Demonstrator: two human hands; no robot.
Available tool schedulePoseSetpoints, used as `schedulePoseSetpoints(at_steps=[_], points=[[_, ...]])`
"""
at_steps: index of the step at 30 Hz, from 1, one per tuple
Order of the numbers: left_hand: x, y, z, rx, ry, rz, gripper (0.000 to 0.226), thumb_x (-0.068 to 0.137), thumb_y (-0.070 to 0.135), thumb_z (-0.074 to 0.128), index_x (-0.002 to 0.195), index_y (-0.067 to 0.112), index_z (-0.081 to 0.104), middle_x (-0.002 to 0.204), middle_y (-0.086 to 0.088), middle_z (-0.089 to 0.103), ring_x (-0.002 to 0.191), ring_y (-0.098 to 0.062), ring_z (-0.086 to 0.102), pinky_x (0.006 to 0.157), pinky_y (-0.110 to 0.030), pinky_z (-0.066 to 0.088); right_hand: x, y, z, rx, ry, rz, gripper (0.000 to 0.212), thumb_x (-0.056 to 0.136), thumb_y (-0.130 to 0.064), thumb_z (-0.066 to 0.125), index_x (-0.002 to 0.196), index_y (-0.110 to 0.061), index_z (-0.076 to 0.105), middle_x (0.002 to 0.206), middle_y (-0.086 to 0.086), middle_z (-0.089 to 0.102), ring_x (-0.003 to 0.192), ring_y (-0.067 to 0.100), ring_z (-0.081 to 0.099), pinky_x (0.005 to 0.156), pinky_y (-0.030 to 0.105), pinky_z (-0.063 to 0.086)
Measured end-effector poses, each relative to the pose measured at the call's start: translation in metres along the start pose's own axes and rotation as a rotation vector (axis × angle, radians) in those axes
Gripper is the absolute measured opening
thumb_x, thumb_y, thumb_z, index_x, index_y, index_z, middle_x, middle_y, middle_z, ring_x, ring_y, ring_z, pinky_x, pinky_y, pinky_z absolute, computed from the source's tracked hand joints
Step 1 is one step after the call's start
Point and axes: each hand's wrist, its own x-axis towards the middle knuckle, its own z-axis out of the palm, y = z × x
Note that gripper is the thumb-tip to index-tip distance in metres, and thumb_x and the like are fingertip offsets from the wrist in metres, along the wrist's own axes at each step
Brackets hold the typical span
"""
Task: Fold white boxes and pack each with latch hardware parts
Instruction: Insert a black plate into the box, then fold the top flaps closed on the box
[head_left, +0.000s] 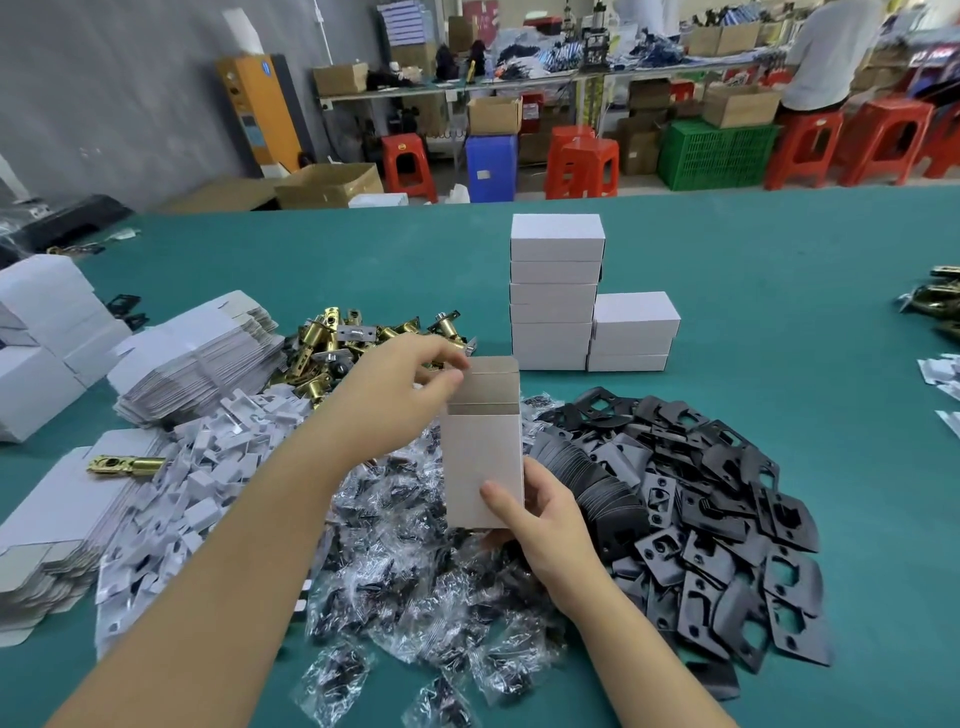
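From the head camera, the person holds a white box (483, 462) upright over the middle of the green worktop (779, 312), above a heap of clear bagged parts (415, 571). The right hand (540, 514) grips the box's lower right corner, thumb across the near face and fingers curled behind. The left hand (400, 395) reaches to the open top, its fingers pinched narrowly at the left edge by the raised lid flap (491, 382); whether they hold a side tab or a small part cannot be told.

The box appears formed and open at the top, so the step in hand looks like readying the mouth for filling. To do it well, the right hand should keep the box square while the left tucks or clears the side tab, without creasing the lid flap.

Brass latch bolts (332, 343) lie far left, black strike plates (727, 509) to the right, flat box blanks (197, 358) at left, and stacked finished boxes (556, 291) beyond.

No brand, label or writing on the box or parts can be read.
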Motion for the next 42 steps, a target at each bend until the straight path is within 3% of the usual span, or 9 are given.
schedulePoseSetpoints(at_steps=[6,12,19,22,27,29,34,37,42], points=[[-0.009,-0.009,0.012,-0.502,0.075,-0.173,0.029,0.107,0.018,0.049,0.117,0.042,0.063,0.095,0.022,0.072,0.081,-0.004,0.071,0.069,-0.029,0.06,-0.001,0.0,0.0,-0.01,0.014,-0.032,0.033,0.078,-0.055,0.075,0.109,-0.046,0.069,0.112,-0.005,0.076,0.102,0.016,0.073,0.082,0.038,0.062],[-0.034,-0.024,0.042,-0.646,-0.112,-0.254,0.036,0.102,0.058,0.038,0.125,0.051,0.065,0.117,0.012,0.073,0.087,-0.025,0.067,0.097,-0.05,0.047,-0.001,0.003,0.002,-0.102,0.054,-0.153,0.03,0.086,-0.048,0.072,0.115,-0.045,0.064,0.11,-0.008,0.072,0.101,0.013,0.068,0.085,0.031,0.058],[-0.041,-0.029,0.056,-0.668,-0.052,-0.395,0.042,0.103,0.054,0.035,0.089,0.043,0.073,0.07,0.018,0.066,0.063,0.0,0.059,0.081,-0.039,0.044,0.001,0.009,0.0,-0.184,-0.025,-0.125,0.05,0.079,-0.042,0.078,0.122,-0.052,0.055,0.116,-0.018,0.069,0.109,0.008,0.066,0.087,0.03,0.059],[-0.041,-0.03,0.053,-0.673,-0.095,-0.375,0.036,0.101,0.054,0.037,0.101,0.046,0.073,0.086,0.017,0.074,0.073,-0.003,0.065,0.087,-0.041,0.048,0.0,0.007,0.0,-0.186,-0.003,-0.148,0.041,0.079,-0.046,0.076,0.116,-0.053,0.06,0.113,-0.015,0.071,0.103,0.01,0.067,0.083,0.03,0.059],[-0.04,-0.041,0.047,-0.422,0.044,-0.257,0.018,0.103,0.038,0.054,0.099,0.041,0.071,0.085,0.012,0.073,0.062,0.004,0.061,0.056,-0.015,0.048,-0.001,0.003,0.0,-0.148,0.092,-0.17,0.034,0.086,-0.035,0.077,0.109,-0.057,0.063,0.105,-0.015,0.073,0.092,0.006,0.069,0.077,0.027,0.06],[-0.042,-0.052,0.046,-0.198,0.114,-0.244,0.017,0.103,0.032,0.056,0.09,0.035,0.068,0.073,0.004,0.068,0.052,-0.001,0.053,0.049,-0.022,0.045,-0.002,0.001,-0.001,-0.116,0.119,-0.17,0.038,0.09,-0.025,0.076,0.103,-0.057,0.063,0.098,-0.014,0.074,0.082,0.003,0.069,0.071,0.024,0.059],[-0.053,-0.071,0.045,0.163,-0.018,-0.22,0.026,0.104,0.013,0.051,0.113,0.033,0.066,0.111,0.013,0.06,0.075,-0.006,0.062,0.069,-0.032,0.06,-0.001,-0.001,-0.001,-0.066,0.173,-0.095,0.036,0.091,-0.03,0.077,0.101,-0.061,0.061,0.103,-0.005,0.074,0.087,0.026,0.071,0.07,0.038,0.059],[-0.059,-0.077,0.053,0.358,-0.149,-0.214,0.029,0.098,0.034,0.062,0.127,0.036,0.061,0.13,0.016,0.05,0.086,0.0,0.061,0.08,-0.025,0.058,-0.001,-0.001,-0.001,-0.046,0.189,-0.08,0.034,0.092,-0.027,0.076,0.1,-0.058,0.062,0.1,-0.002,0.074,0.08,0.029,0.07,0.065,0.037,0.055],[-0.058,-0.084,0.062,0.439,-0.121,-0.216,0.033,0.092,0.045,0.069,0.122,0.034,0.062,0.124,0.015,0.055,0.097,-0.009,0.064,0.084,-0.033,0.059,-0.001,-0.002,-0.002,-0.041,0.196,-0.064,0.033,0.092,-0.028,0.076,0.098,-0.057,0.062,0.1,-0.003,0.074,0.08,0.028,0.071,0.068,0.038,0.056]])
